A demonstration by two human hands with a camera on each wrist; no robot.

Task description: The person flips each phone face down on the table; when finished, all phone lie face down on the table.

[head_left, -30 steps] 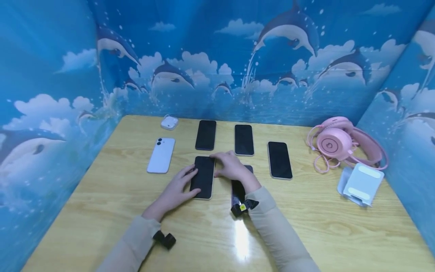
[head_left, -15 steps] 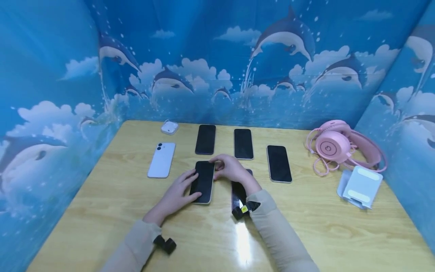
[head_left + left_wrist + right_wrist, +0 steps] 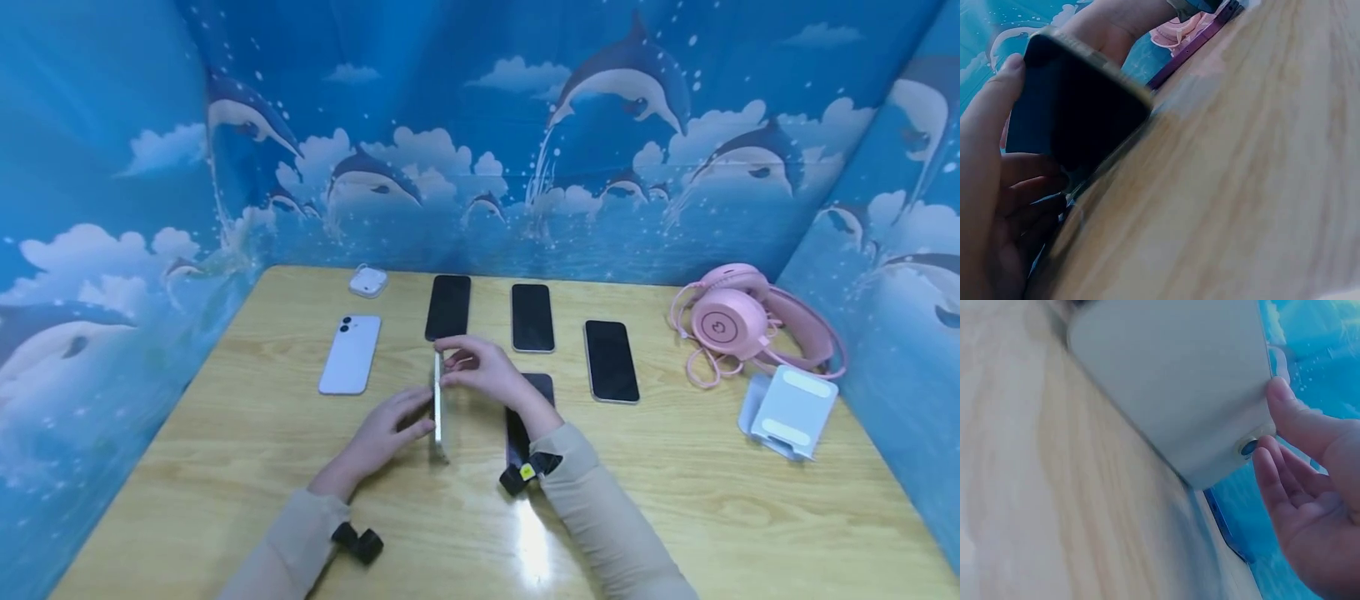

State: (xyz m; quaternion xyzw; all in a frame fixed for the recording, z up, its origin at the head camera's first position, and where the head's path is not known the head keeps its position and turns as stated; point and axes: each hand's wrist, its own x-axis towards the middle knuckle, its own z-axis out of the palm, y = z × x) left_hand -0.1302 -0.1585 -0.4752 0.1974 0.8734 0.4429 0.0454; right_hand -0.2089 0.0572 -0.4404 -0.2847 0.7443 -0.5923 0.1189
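Note:
A phone (image 3: 437,408) stands tilted up on its long edge on the wooden table (image 3: 225,433), near the middle. My left hand (image 3: 386,429) holds it from the left: the thumb lies along an edge and the fingers sit against the dark screen (image 3: 1079,112). From the far end, my right hand (image 3: 480,371) pinches the phone, fingertips on its pale back (image 3: 1179,381) close to a camera lens. Under my right forearm lies another dark phone (image 3: 525,417), partly hidden.
A white phone (image 3: 349,354) lies face down at the left, with a white earbud case (image 3: 368,281) behind it. Three dark phones (image 3: 448,307) (image 3: 532,317) (image 3: 611,360) lie face up farther back. Pink headphones (image 3: 738,321) and a white stand (image 3: 791,408) sit at the right. Blue walls enclose the table.
The phone that lay flat, screen up, between my hands has been lifted on its long edge and now stands nearly vertical. Both hands rose with it.

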